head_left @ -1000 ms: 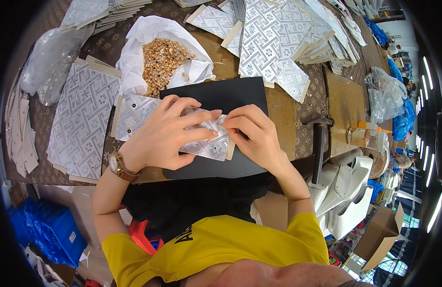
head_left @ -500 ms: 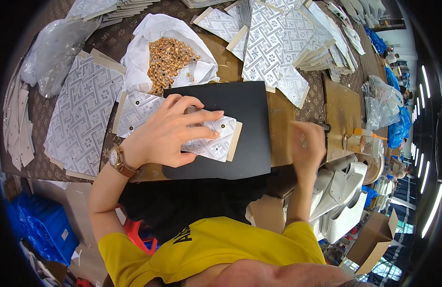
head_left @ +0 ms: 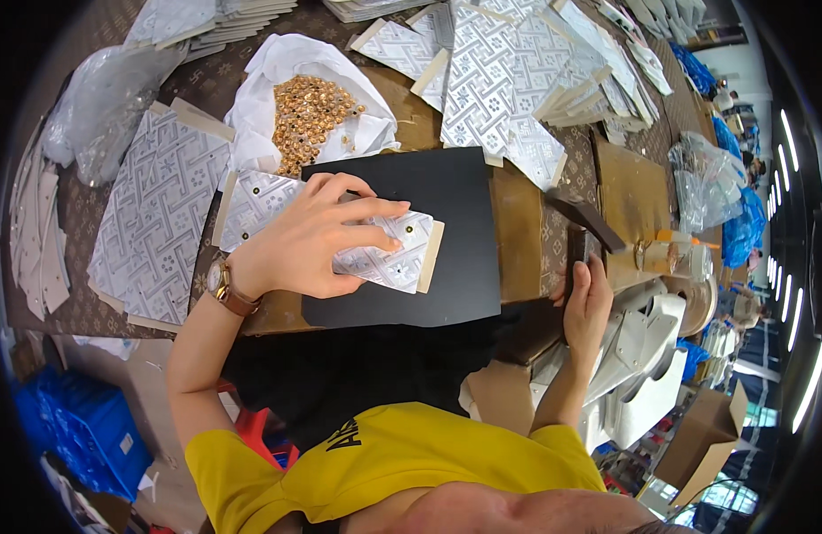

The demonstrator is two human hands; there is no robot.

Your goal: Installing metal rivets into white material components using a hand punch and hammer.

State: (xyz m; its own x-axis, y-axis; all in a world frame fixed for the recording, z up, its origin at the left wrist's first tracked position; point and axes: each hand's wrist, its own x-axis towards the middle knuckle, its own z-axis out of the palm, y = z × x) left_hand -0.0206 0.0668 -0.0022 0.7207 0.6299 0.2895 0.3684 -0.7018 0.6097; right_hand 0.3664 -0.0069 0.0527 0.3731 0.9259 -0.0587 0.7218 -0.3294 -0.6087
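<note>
My left hand (head_left: pixel 313 236) lies over a white-and-grey patterned panel (head_left: pixel 402 254), fingers spread and pressing on it. The panel has beige edging and small dark-centred metal studs; part of it is hidden under my palm. It rests across a black square board (head_left: pixel 451 196) at the table's front edge. To the right of the board, my right hand (head_left: pixel 587 303) is closed round the handle of a hammer (head_left: pixel 585 218), whose dark head is raised over the table. Behind my left hand, a white bag (head_left: pixel 375 125) lies open, holding gold-coloured studs (head_left: pixel 309 116).
A large patterned panel (head_left: pixel 157 214) lies at left beside a clear plastic bag (head_left: pixel 104 111). More patterned panels (head_left: pixel 482 80) are piled at the back. A jar (head_left: pixel 664 258) stands at right, near white moulded pieces (head_left: pixel 642 356). A blue crate (head_left: pixel 91 436) sits on the floor at left.
My right hand, blurred before, has dropped slightly and turned, bringing the hammer into plain sight. My left hand stays on the panel. The whole view has shifted a little.
</note>
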